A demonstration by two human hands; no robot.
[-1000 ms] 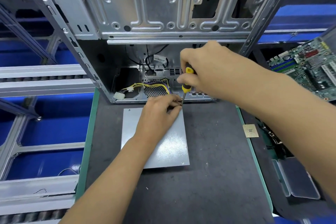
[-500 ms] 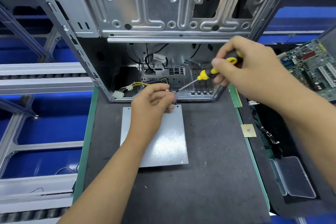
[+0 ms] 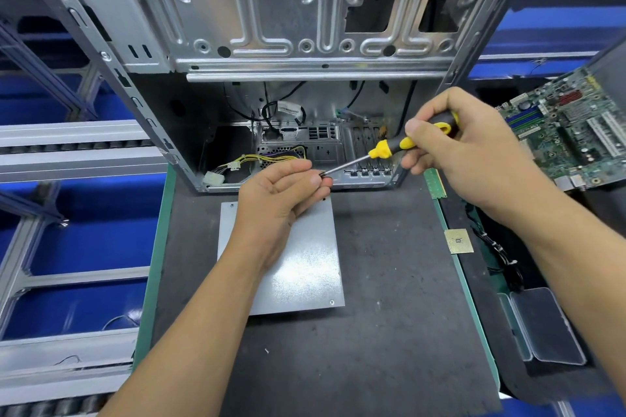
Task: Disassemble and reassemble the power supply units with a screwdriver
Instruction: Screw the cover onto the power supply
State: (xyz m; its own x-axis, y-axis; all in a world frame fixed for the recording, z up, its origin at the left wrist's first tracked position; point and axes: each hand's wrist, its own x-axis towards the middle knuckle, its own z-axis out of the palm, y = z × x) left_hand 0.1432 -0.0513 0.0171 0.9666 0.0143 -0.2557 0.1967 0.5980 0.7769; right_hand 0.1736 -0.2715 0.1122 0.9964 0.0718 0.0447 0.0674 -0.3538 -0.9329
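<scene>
The grey power supply unit (image 3: 305,267) lies flat on the dark mat, one screw visible at its near right corner. My right hand (image 3: 467,159) grips a yellow and black screwdriver (image 3: 382,151), held up above the unit and slanting down to the left. My left hand (image 3: 284,189) hovers over the unit's far edge and pinches at the screwdriver's tip; what sits between the fingertips is too small to tell. The unit's yellow cable bundle (image 3: 257,159) trails into the open metal computer case (image 3: 305,54) behind.
A motherboard (image 3: 569,135) leans at the right. A green memory stick (image 3: 435,183) and a square processor chip (image 3: 459,240) lie on the mat's right edge. A closed plastic box (image 3: 545,332) sits further right. Roller conveyors and blue bins fill the left.
My right hand lifted the screwdriver off the unit's far right corner and tilted it to the right. My left hand rose from the unit and now pinches at the tip.
</scene>
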